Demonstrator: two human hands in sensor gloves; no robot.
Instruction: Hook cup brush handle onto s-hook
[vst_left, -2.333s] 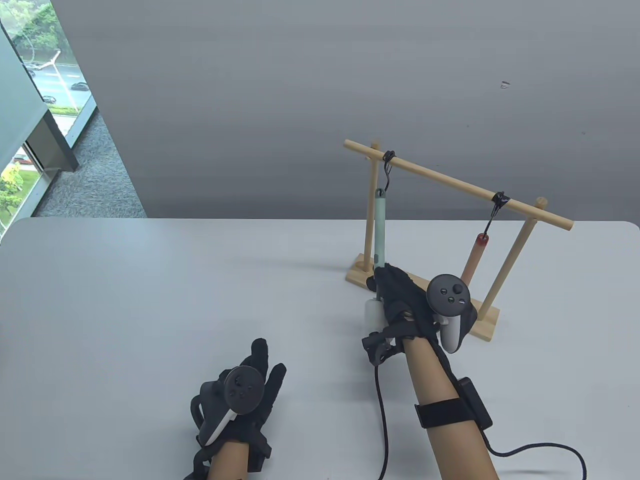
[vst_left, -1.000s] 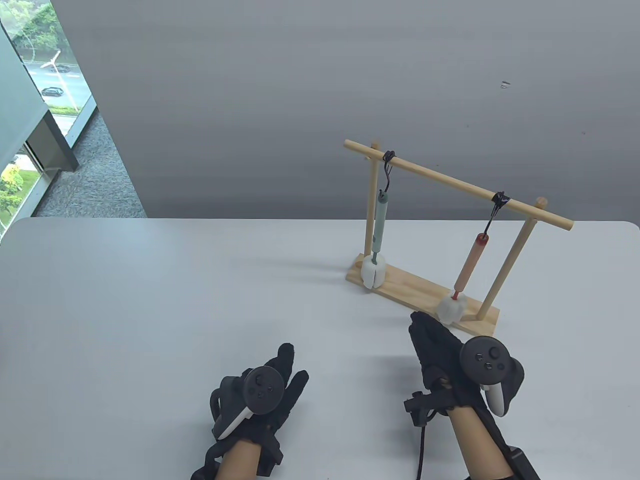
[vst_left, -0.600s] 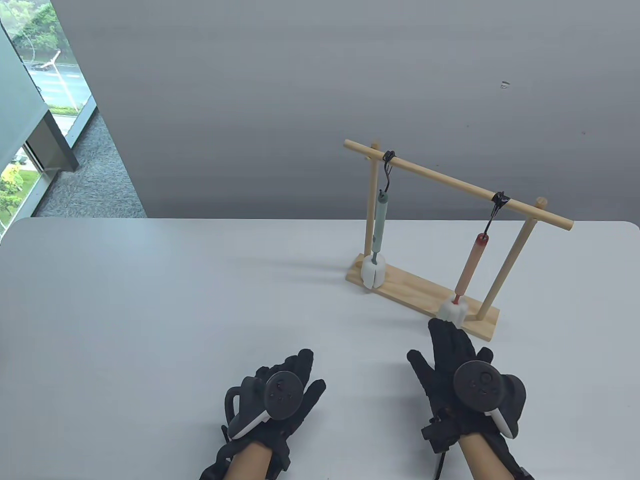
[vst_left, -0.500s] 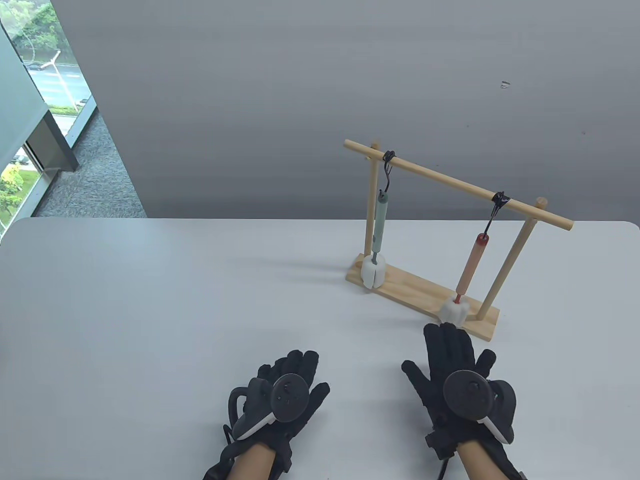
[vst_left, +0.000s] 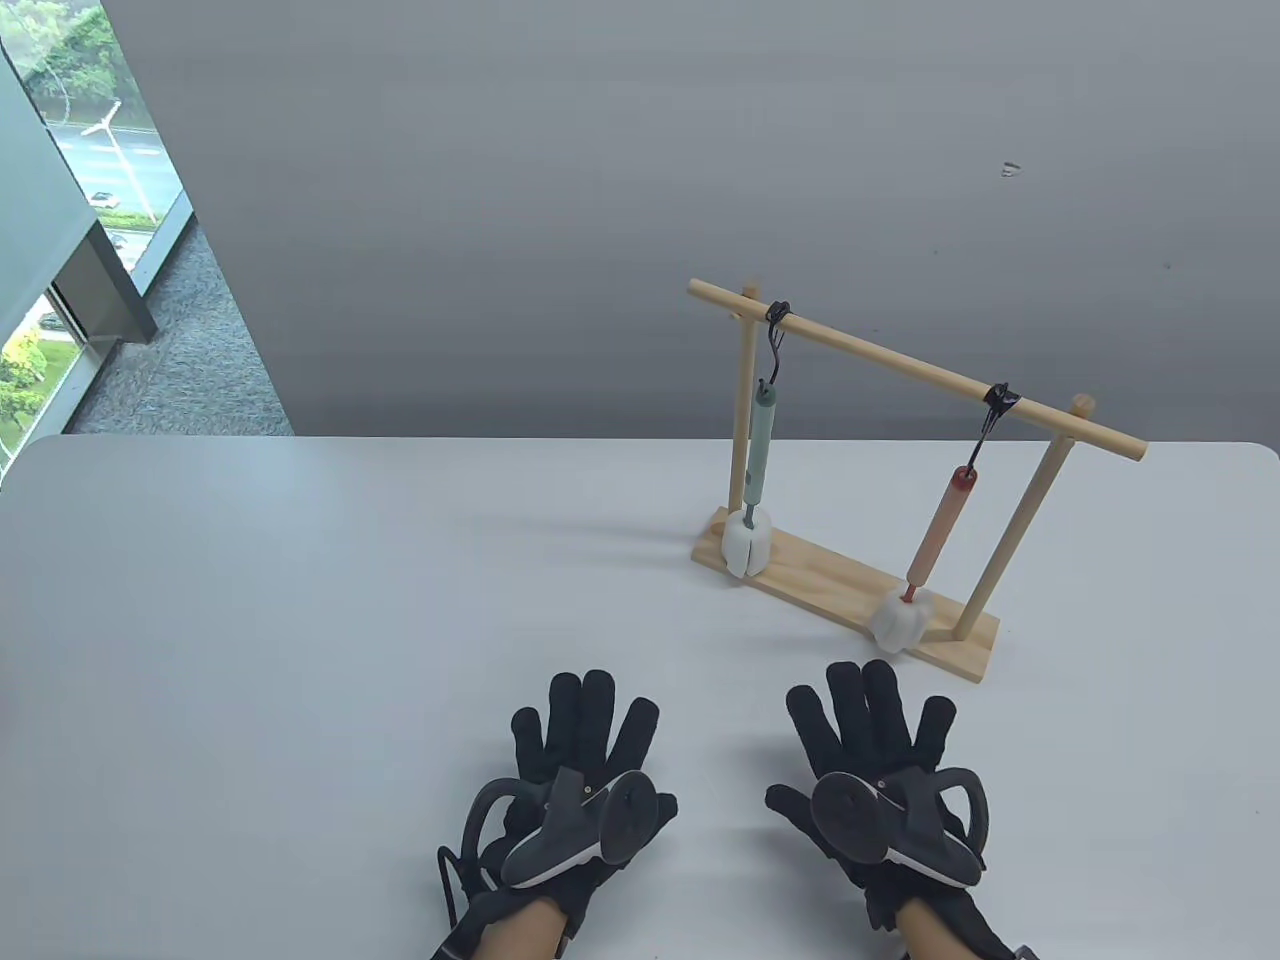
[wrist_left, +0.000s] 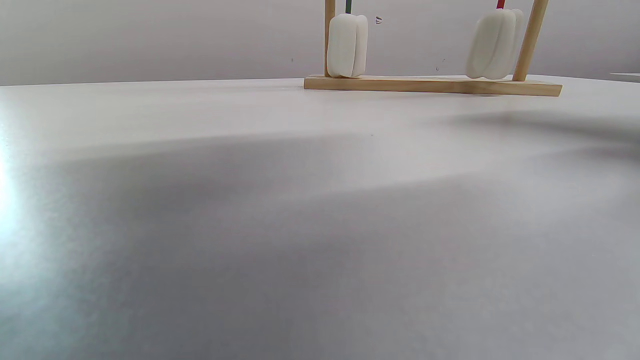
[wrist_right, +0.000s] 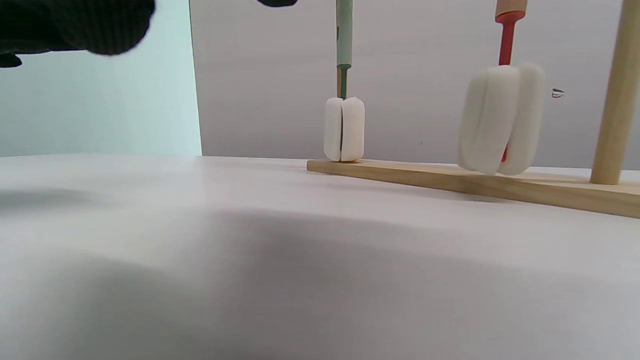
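A wooden rack (vst_left: 920, 378) stands on the white table at the right. A green-handled cup brush (vst_left: 760, 440) hangs from the left black s-hook (vst_left: 775, 335), its white sponge head (vst_left: 747, 543) at the rack's base. A red-handled cup brush (vst_left: 937, 535) hangs from the right s-hook (vst_left: 990, 425), its sponge head (vst_left: 900, 620) just above the base. My left hand (vst_left: 585, 735) and right hand (vst_left: 870, 725) lie flat on the table near the front edge, fingers spread, holding nothing. Both sponge heads also show in the left wrist view (wrist_left: 346, 45) and the right wrist view (wrist_right: 500, 117).
The rack's wooden base (vst_left: 850, 590) lies just beyond my right hand's fingertips. A window (vst_left: 60, 200) is at the far left beyond the table. The grey wall runs behind the table's far edge.
My right hand let go of the green brush, which now hangs on the left hook, and drew back toward the front edge. Both hands turned palm down and spread flat on the table.
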